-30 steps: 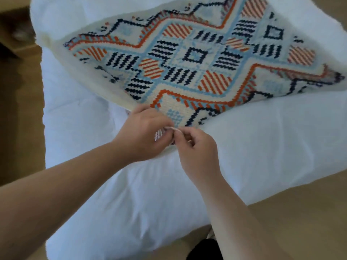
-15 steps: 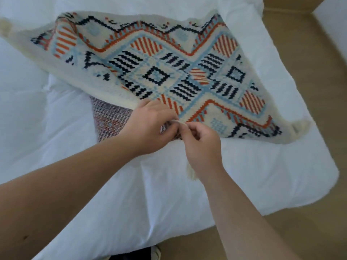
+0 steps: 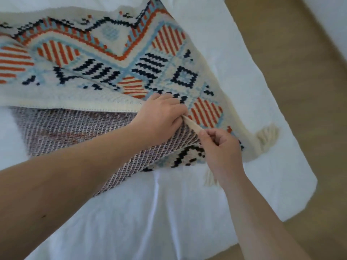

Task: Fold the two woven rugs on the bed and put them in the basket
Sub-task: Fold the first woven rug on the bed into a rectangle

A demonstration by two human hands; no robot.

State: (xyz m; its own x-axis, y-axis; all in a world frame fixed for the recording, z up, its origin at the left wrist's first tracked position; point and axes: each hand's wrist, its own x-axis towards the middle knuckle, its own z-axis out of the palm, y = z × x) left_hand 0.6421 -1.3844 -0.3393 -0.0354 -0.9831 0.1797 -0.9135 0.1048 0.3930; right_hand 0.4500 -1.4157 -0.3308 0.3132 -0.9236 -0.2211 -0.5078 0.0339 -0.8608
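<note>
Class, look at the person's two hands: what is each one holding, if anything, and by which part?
Both hands hold the patterned woven rug at its near edge: the left hand grips the folded-over edge, and the right hand pinches a cream tassel strand there.

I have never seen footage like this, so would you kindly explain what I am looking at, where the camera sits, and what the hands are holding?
There is no machine here: a person works with two bare hands, and the one camera is worn on the head, looking forward and down. A patterned woven rug in cream, orange, blue and black lies on a white bed, partly folded so that its greyish underside shows. The left hand grips the rug at the folded edge. The right hand pinches a cream strip of the rug's edge, which runs between the two hands. A cream tassel lies on the bed at one corner. No basket is in view.
</note>
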